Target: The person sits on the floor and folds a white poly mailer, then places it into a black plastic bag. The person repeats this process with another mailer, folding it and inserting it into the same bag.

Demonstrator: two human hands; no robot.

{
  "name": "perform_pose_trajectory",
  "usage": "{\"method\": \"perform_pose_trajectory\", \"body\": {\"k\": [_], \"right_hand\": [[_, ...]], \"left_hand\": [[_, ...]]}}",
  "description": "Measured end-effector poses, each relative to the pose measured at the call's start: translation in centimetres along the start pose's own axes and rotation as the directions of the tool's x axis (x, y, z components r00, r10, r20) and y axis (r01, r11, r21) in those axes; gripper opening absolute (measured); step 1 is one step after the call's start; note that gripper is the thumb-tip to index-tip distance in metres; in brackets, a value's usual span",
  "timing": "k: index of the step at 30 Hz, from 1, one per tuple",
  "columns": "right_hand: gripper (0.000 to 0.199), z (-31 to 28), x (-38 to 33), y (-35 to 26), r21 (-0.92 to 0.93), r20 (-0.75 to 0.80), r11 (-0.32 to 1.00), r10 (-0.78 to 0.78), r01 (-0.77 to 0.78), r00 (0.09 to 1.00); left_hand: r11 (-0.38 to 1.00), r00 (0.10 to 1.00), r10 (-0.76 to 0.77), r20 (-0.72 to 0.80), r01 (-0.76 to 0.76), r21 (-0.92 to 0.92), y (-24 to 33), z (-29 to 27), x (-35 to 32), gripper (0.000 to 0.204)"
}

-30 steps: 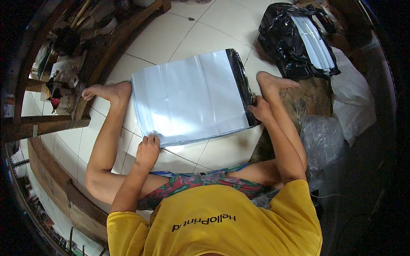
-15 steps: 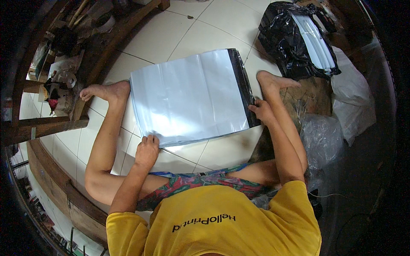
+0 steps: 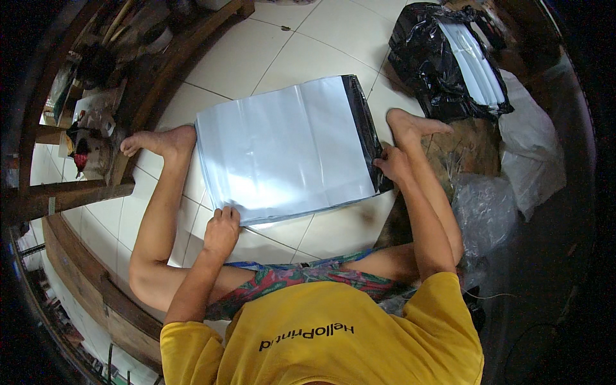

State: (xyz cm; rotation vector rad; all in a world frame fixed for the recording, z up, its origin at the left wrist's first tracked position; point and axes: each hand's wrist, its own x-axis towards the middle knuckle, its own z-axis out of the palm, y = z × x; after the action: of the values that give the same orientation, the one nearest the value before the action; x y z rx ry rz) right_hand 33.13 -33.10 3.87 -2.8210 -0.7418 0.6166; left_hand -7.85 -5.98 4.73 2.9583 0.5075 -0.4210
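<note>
A stack of large white plastic mailer bags [image 3: 285, 147] with a black flap edge [image 3: 366, 128] lies flat on the tiled floor between my legs. My left hand [image 3: 221, 230] rests on the stack's near left corner, fingers curled over the edge. At the stack's right side my right hand [image 3: 391, 163] pinches the black flap. My bare feet flank the stack: one [image 3: 160, 141] at its left, the other [image 3: 414, 125] at its right.
A black plastic bag [image 3: 436, 58] holding more white mailers sits at the upper right. White and clear plastic bags [image 3: 532, 154] lie to the right. A wooden frame [image 3: 83, 192] with cluttered items runs along the left.
My right hand has shifted slightly along the black flap edge. The stack and my left hand stay where they were.
</note>
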Motion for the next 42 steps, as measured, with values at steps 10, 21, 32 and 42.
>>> {"method": "perform_pose_trajectory", "body": {"k": [10, 21, 32, 42], "right_hand": [[0.043, -3.0, 5.4, -4.8, 0.028, -0.210, 0.999, -0.028, 0.035, 0.977], [0.032, -2.2, 10.2, -3.8, 0.339, -0.025, 0.930, 0.163, -0.145, 0.986], [0.024, -1.1, 13.9, -1.8, 0.794, 0.297, 0.533, 0.078, -0.291, 0.952], [0.073, -1.8, 19.3, -4.3, 0.865, 0.175, 0.480, -0.012, -0.148, 0.985]], "left_hand": [[1.000, 1.000, 0.022, -0.006, -0.022, 0.002, -0.2, 0.5, 0.0, 0.029], [1.000, 1.000, 0.007, 0.006, -0.008, 0.025, 0.1, 0.5, -0.1, 0.039], [0.999, 0.999, 0.040, -0.017, -0.039, 0.018, -0.1, 0.3, 0.0, 0.031], [0.995, 0.996, 0.085, 0.008, -0.086, 0.050, -0.3, -0.5, 0.2, 0.031]]}}
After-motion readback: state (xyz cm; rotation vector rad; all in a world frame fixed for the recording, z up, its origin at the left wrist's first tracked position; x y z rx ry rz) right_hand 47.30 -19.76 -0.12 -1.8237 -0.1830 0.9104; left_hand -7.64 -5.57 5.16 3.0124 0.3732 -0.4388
